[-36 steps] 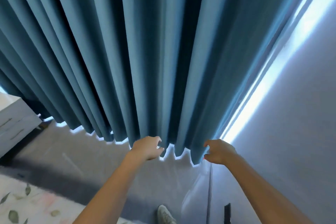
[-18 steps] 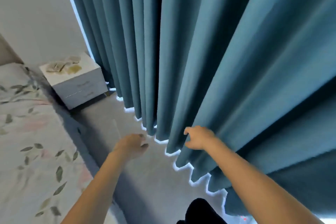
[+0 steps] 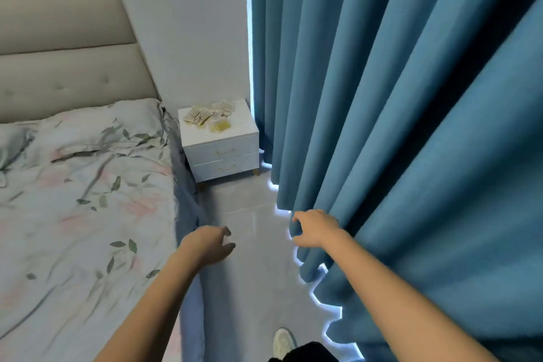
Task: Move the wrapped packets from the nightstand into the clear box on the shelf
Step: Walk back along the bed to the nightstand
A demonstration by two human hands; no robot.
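The wrapped packets (image 3: pixel 209 117) lie in a loose heap on top of the white nightstand (image 3: pixel 223 153), which stands in the corner between the bed (image 3: pixel 82 200) and the blue curtain (image 3: pixel 396 126), well ahead of the person. Neither the clear box nor the shelf is in view.

The left hand (image 3: pixel 208 247) hangs over the floor (image 3: pixel 249 244) beside the bed edge, fingers loosely curled, its grip empty. The right hand (image 3: pixel 313 229) is up against the curtain's hem, fingers bent and seemingly touching the cloth; I cannot tell whether it has hold of a fold.

The packets look small, flat and thin, with pale wrappers, one yellowish, so they are probably very light, pliable and a bit slick. They will likely slide over each other if scooped carelessly. Pinching several together by their edges, or gathering the heap between both palms, seems the safer hold; squeezing hard may crumple them.
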